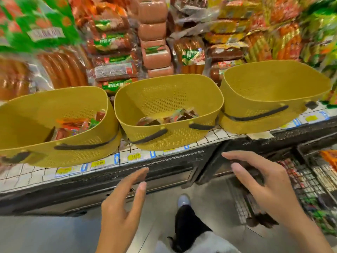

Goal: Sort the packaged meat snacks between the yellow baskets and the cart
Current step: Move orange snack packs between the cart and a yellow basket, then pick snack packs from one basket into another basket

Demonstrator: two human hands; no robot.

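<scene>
L hand: hovering low in front of the shelf edge, palm facing inward; fingers lying straight & close together, thumb apart, gripping nothing.
R hand: hanging over the cart's near-left corner; fingers spreading apart w/ a slight bend, touching nothing that shows; dark blur behind them, can't tell what it is.
L basket: sitting on the wire shelf, tilting toward the camera; red/orange snack packs lying in the bottom.
Mid basket: standing just beside the L one; dark brown packs lying inside.
R basket: standing just beside the mid one, bottom staying out of sight.
Cart: standing lower R, below shelf level; more packs showing thru the wire, blurry.
Shelf stock: sausage packs piling up behind the baskets.
Price tags: yellow, running along the shelf front.
Shoe: pointing at the shelf base, btw the hands.
</scene>
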